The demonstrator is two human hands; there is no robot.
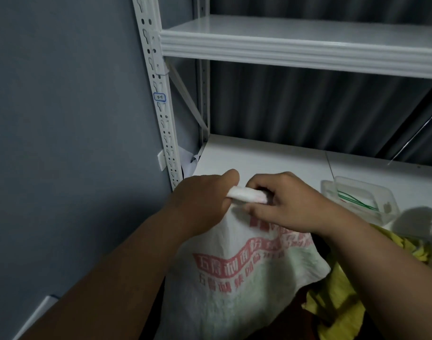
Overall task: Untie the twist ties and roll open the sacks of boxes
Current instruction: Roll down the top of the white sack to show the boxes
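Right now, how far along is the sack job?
Done: green ties lie in the clear tub on the shelf, and no tie shows on the white sack. In hand: the left hand and right hand grip its rolled top edge. Left: finishing that roll; a yellow sack waits beside.

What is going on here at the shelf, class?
A person stands at a white metal shelving unit, working on a white woven sack with red print. The left hand and the right hand both grip the sack's bunched neck. A clear plastic container holding green twist ties sits on the shelf to the right, beside a yellow sack.
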